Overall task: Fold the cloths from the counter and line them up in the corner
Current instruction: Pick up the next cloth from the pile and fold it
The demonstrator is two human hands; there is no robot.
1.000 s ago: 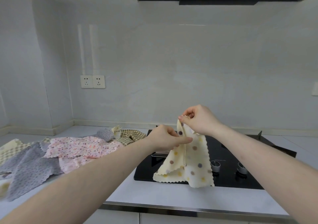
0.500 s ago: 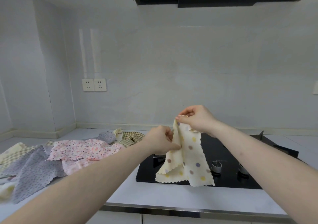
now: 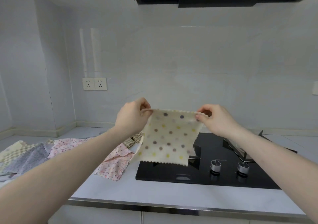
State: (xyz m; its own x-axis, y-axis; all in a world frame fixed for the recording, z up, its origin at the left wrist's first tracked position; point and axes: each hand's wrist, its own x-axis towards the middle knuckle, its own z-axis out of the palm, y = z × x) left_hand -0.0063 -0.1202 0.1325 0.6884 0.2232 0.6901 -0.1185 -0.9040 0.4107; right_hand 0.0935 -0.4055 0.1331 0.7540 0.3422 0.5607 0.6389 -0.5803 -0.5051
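While the head view faces the wall, the left hand (image 3: 131, 116) pinches the upper left corner of the dotted cream cloth (image 3: 167, 136) between thumb and curled fingers. The right hand (image 3: 214, 118) pinches the upper right corner the same way. The cloth hangs spread flat in the air between both hands, its top edge taut, its lower zigzag edge above the black hob (image 3: 206, 173). Two metal knobs (image 3: 216, 165) sit at 4 o'clock from the cloth. At 8 o'clock from the cloth, a pink floral cloth (image 3: 113, 163), a grey cloth (image 3: 31, 160) and a checked cloth (image 3: 133, 139) lie unfolded and overlapping on the white counter (image 3: 154, 191). Two wall sockets (image 3: 94, 83) sit at 10 o'clock
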